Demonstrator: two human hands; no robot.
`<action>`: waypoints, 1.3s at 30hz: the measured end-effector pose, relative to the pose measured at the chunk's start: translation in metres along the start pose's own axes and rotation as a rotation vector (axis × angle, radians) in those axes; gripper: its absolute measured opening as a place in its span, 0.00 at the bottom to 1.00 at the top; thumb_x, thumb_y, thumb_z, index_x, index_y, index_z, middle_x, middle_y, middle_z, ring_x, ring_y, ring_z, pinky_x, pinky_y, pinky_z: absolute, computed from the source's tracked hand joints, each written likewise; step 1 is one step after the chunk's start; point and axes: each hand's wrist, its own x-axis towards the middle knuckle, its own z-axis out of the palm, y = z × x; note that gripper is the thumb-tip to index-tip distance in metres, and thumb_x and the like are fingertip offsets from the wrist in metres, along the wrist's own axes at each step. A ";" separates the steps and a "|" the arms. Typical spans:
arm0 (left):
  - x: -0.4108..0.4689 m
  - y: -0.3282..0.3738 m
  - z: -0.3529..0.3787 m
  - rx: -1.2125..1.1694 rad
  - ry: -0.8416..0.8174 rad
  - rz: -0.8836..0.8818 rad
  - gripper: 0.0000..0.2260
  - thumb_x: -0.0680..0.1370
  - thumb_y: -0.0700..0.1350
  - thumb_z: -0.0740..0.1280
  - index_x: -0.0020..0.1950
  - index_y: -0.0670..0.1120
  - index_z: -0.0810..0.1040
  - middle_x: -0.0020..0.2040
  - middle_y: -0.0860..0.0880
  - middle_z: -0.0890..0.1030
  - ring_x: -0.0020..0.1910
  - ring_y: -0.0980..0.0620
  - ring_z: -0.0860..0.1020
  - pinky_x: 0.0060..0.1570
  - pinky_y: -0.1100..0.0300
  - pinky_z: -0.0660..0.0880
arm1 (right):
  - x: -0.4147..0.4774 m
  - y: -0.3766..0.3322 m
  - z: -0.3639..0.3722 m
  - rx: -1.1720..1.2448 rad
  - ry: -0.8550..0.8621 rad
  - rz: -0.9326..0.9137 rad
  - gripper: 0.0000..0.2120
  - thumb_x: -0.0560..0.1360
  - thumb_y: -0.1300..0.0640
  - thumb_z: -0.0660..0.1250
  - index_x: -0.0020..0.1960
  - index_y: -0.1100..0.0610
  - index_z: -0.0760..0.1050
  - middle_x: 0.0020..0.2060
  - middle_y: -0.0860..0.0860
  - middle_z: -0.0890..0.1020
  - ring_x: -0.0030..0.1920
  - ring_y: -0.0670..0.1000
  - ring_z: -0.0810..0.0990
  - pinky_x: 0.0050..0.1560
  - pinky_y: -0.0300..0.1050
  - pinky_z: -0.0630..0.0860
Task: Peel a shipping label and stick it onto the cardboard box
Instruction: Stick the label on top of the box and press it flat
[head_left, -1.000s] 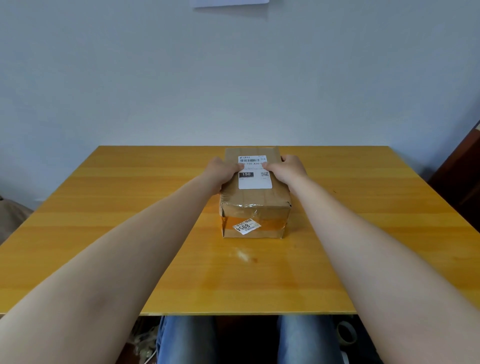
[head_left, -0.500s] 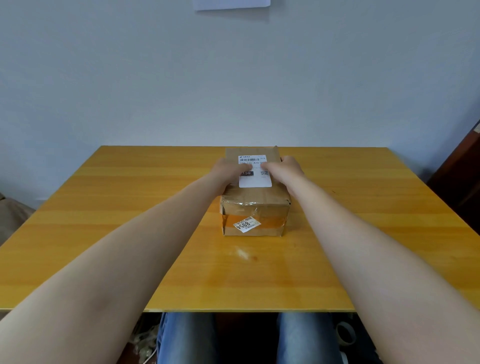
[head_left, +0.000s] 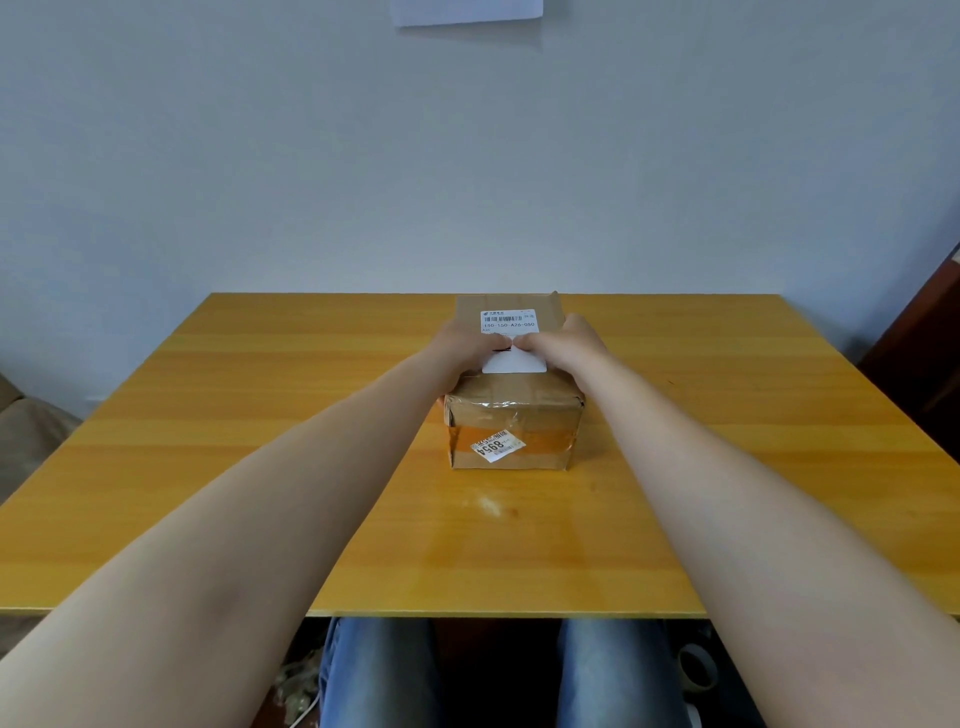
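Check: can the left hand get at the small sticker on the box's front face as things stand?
Probably yes. The small sticker sits uncovered on the near face of the cardboard box, with bare table in front. The left hand is pressing the shipping label on top and would need to lift off.

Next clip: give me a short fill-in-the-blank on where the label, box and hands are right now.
1. The white shipping label lies on the ____ face of the cardboard box.
2. The box stands on a wooden ____.
3. The left hand and right hand both press on the ____.
4. A small sticker on the box's near face reads ____.

Missing words: top; table; label; 8954
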 end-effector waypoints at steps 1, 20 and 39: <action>0.000 0.000 0.000 0.002 -0.001 -0.011 0.21 0.80 0.49 0.72 0.72 0.48 0.77 0.56 0.46 0.81 0.50 0.47 0.81 0.53 0.52 0.81 | 0.000 0.000 0.000 0.002 0.000 -0.003 0.19 0.76 0.53 0.76 0.62 0.53 0.72 0.57 0.52 0.80 0.54 0.55 0.80 0.54 0.48 0.78; -0.014 0.003 -0.005 0.033 0.067 -0.117 0.10 0.84 0.49 0.64 0.58 0.42 0.74 0.47 0.41 0.79 0.47 0.40 0.79 0.49 0.43 0.79 | -0.009 -0.002 -0.005 0.017 0.003 0.033 0.15 0.80 0.57 0.62 0.63 0.56 0.80 0.57 0.54 0.86 0.53 0.57 0.84 0.54 0.50 0.82; -0.045 0.008 -0.004 0.162 0.034 -0.026 0.11 0.82 0.48 0.70 0.61 0.49 0.73 0.41 0.48 0.74 0.34 0.51 0.71 0.28 0.59 0.65 | -0.021 -0.002 -0.005 -0.102 0.005 0.036 0.10 0.78 0.54 0.74 0.47 0.55 0.72 0.39 0.51 0.78 0.42 0.53 0.79 0.51 0.48 0.78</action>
